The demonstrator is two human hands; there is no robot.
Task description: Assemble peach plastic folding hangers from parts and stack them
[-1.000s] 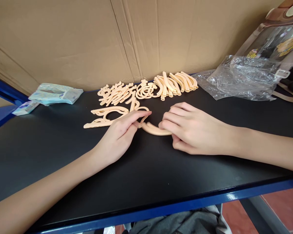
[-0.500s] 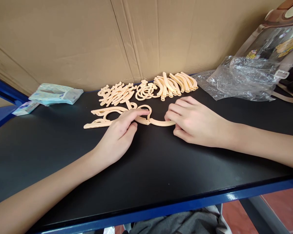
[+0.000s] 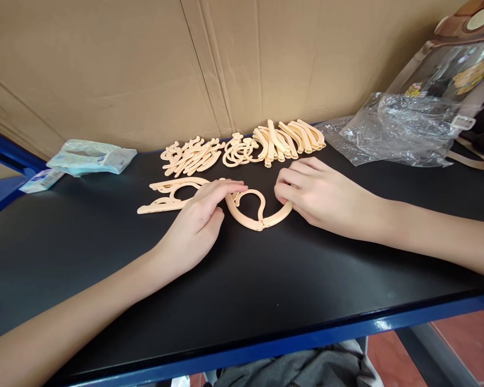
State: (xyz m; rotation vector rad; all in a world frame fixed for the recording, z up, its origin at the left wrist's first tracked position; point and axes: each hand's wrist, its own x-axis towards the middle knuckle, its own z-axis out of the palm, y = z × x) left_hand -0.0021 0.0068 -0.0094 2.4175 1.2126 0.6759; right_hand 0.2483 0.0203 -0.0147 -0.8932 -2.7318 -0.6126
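Evidently, a peach plastic folding hanger [image 3: 245, 221] sits between the fingers of both hands, its two curved arms meeting on the near side of the fingertips. Its hook [image 3: 262, 203] bends from that joint back toward the left fingertips. The left hand [image 3: 199, 215] lays its forefinger over the outer end of one arm, thumb set apart below; contact is partly hidden, so whether these fingers pinch cannot be told. The right hand [image 3: 317, 196] has its fingers curled narrow on the end of the other arm.

Folded hangers [image 3: 157, 207] lie just left of the left fingers, partly covered by that hand. Beyond the fingers, left to right, stand three groups of matching parts: slim bars [image 3: 193, 158], loose hooks [image 3: 239, 153] and tubular arms [image 3: 292, 137]. Well left of the left fingers is a tissue pack [image 3: 86, 156]. Beyond the right fingers, farther right, a clear plastic bag [image 3: 391, 137] rests against a strapped bottle [image 3: 429, 67]. The black tabletop [image 3: 242, 301] extends beneath.
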